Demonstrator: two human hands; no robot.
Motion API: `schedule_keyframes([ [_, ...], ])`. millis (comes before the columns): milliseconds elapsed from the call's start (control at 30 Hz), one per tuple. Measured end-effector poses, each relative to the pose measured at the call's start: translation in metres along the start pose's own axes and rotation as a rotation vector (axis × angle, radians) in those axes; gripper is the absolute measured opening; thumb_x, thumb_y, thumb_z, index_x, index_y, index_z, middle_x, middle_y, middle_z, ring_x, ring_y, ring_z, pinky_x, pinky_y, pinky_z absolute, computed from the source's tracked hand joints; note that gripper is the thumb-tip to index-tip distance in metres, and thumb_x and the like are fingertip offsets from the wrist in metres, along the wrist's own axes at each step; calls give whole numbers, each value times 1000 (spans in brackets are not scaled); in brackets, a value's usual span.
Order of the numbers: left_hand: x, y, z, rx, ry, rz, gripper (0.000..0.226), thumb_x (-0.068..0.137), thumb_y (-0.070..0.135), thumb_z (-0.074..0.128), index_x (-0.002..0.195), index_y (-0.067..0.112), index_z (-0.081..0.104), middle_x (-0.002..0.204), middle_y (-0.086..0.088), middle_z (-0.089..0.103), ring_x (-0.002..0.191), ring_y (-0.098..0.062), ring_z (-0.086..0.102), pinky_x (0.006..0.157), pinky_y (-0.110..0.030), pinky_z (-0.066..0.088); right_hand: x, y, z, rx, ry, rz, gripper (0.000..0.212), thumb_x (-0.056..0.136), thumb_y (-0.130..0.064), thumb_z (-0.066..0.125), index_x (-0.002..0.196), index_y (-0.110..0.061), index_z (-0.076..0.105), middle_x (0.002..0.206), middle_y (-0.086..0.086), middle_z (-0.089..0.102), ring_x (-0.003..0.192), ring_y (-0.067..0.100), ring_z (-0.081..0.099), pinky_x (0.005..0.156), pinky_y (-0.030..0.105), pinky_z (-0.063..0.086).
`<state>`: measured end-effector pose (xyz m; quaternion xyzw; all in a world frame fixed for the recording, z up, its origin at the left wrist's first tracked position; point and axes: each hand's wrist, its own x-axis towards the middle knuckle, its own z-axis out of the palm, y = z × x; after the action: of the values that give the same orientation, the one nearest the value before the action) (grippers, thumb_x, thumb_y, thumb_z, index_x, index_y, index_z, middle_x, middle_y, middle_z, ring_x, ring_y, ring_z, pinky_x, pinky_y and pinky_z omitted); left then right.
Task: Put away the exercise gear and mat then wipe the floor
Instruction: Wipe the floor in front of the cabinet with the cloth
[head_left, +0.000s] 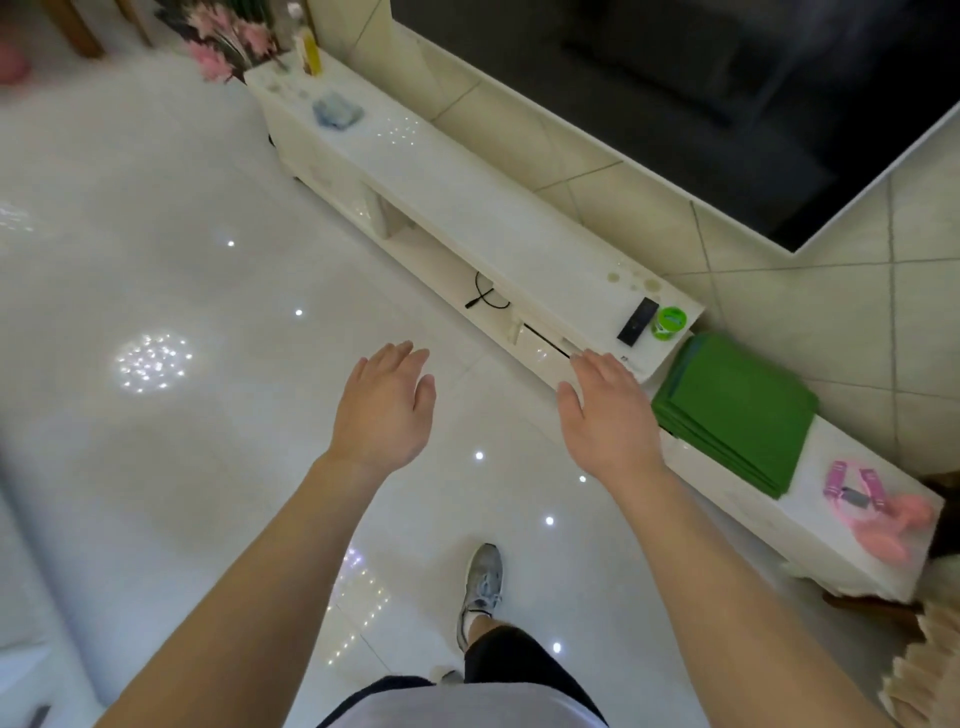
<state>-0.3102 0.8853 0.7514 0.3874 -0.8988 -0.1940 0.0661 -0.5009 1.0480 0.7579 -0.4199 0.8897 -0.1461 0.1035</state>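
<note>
Head view: both my hands empty over the floor (156, 234).
Left hand (384, 410) and right hand (608, 415) spread wide, holding nothing; folded green mat (732, 410) lies on the white cabinet (467, 208).

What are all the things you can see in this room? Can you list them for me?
TV stand: one, white, long and low along the wall.
Folded mat: one, green, on the stand's lower right section.
Jump rope: one, pink handles, right of the mat.
Dumbbells: pink and blurred, count unclear, at the stand's right end.
Remote: one, black, on the stand top.
Round tub: one, green, beside the remote.
Cloth: one, blue, far end of the stand.
Bottle: one, yellow, past the cloth.
Flowers: pink bunch, far corner.
Cable: one, black, in the open shelf.
Floor: white, glossy tiles.
Shoe: one, grey, on the floor.
Left hand: open, empty.
Right hand: open, empty.
</note>
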Motion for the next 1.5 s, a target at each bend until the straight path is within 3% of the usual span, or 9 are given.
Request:
schedule_keyframes([
  [100, 37, -8, -10, -5, 27, -29, 54, 97, 34, 29, 139, 10, 53, 147, -12, 49, 140, -29, 38, 117, -48, 27, 43, -15, -4, 35, 22, -11, 53, 97, -35, 34, 139, -7, 49, 146, 11, 46, 139, 32, 34, 116, 42, 22],
  [300, 94, -31, -31, -35, 44, -69, 43, 103, 26, 39, 142, 10, 49, 150, -13, 45, 142, -28, 35, 118, -47, 25, 110, -43, -4, 69, 4, -39, 59, 94, -38, 29, 140, -6, 47, 148, 12, 44, 141, 31, 32, 118, 41, 23],
  [400, 122, -52, -41, -37, 25, -75, 47, 102, 30, 34, 141, 10, 50, 148, -12, 47, 141, -29, 37, 117, -49, 27, 142, -62, -1, 66, -16, -45, 50, 100, -33, 35, 140, -5, 47, 148, 11, 43, 141, 31, 32, 118, 40, 22],
  [967, 310, -198, -102, -53, -28, 57, 53, 97, 32, 33, 138, 5, 54, 145, -17, 50, 136, -34, 42, 116, -45, 29, 303, -195, 48, 41, 42, 110, 57, 93, -39, 32, 135, -5, 53, 142, 12, 51, 135, 31, 40, 114, 41, 29],
  [1233, 416, -239, -102, -14, -54, 112, 43, 102, 24, 42, 140, 7, 51, 148, -14, 48, 138, -30, 39, 117, -41, 25, 401, -220, 66, 19, 45, 126, 40, 100, -25, 44, 132, -2, 54, 138, 13, 53, 131, 30, 41, 112, 32, 23],
  [1500, 518, -273, -117, -10, -92, 110, 54, 96, 33, 32, 137, 6, 55, 145, -16, 50, 136, -32, 42, 115, -45, 30, 498, -243, 83, 50, -39, 172, 48, 101, -31, 39, 144, -9, 42, 152, 9, 39, 143, 26, 28, 119, 35, 18],
])
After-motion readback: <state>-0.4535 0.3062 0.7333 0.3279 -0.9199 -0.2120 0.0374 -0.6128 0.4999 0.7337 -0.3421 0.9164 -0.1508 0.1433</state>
